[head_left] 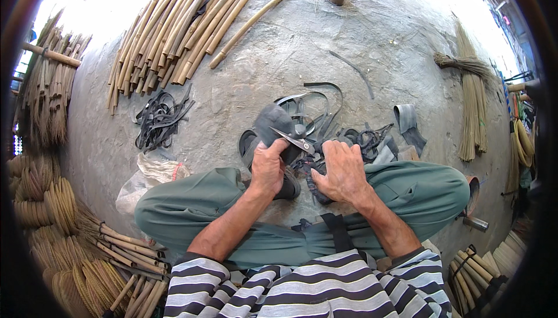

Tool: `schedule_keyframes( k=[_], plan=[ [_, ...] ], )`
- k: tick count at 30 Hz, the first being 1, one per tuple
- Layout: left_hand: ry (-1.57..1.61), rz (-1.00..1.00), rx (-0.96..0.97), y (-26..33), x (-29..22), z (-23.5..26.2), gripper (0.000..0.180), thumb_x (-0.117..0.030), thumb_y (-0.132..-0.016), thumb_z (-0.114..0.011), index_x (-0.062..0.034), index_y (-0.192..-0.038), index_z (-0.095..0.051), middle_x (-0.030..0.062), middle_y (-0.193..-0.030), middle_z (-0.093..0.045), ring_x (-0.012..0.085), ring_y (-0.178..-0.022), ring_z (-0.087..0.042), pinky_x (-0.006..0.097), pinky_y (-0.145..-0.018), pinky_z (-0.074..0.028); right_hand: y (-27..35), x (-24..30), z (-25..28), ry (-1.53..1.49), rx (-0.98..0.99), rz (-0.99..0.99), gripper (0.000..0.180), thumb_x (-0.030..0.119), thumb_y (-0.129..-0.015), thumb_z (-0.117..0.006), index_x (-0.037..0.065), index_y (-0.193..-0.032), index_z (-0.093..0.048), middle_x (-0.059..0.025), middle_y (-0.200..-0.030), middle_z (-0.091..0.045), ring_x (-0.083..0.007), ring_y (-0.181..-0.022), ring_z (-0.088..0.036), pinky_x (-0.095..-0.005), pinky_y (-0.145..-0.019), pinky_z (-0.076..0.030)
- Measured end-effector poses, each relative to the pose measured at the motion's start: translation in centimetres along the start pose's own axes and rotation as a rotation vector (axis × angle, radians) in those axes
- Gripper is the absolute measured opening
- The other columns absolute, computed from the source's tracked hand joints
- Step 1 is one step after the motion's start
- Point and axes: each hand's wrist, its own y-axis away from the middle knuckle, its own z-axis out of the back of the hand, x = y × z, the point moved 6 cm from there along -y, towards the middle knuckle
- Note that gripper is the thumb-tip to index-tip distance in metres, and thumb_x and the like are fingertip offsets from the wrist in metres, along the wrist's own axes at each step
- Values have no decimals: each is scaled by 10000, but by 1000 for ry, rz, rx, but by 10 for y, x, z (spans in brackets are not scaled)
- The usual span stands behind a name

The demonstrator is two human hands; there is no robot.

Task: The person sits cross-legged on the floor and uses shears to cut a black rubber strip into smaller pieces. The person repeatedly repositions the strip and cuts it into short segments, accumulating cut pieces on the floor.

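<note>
My left hand [268, 168] is closed on a dark grey piece of rubber sheet [273, 121], which stands up above its fingers. My right hand [343, 170] grips a pair of scissors [297, 142], and the blades point left across the rubber near my left thumb. The handles are mostly hidden under the right fingers. Curled rubber strips [331, 109] lie just beyond my hands. More dark scraps [369, 139] are heaped by the right hand, near a wide grey rubber band [410, 126].
Bamboo poles [174, 33] lie in a bundle at the far left, above a tangle of black strips [160, 119]. A whitish sack [139, 184] sits beside my left knee. Coiled tan bundles [43, 202] are stacked at left. A stick broom head [472, 97] lies at right.
</note>
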Motion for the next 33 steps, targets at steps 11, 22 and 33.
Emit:
schedule_keyframes(
  k=[11, 22, 33],
  plan=[
    [88, 62, -63, -3, 4, 13, 193, 6, -919, -687, -26, -1109, -691, 55, -1056, -751, 165, -948, -743, 311, -879, -615, 2, 1, -3, -118, 87, -36, 420, 358, -865, -780, 17, -969, -560, -208, -807, -684, -436, -793, -676, -503, -754, -479],
    [123, 77, -109, -17, -8, 19, 127, -10, -927, -672, -39, -1045, -711, 52, -974, -758, 214, -908, -750, 387, -891, -617, 2, 0, -8, -102, 70, -8, 409, 350, -859, -786, 35, -980, -556, -186, -835, -684, -405, -821, -671, -497, -772, -474],
    [90, 124, -84, -3, 1, 13, 147, -5, -904, -688, -47, -1041, -721, 34, -998, -763, 146, -867, -740, 284, -769, -600, 2, -1, -4, -113, 94, -31, 431, 352, -847, -786, 22, -997, -554, -195, -848, -678, -417, -833, -664, -484, -767, -454]
  ],
)
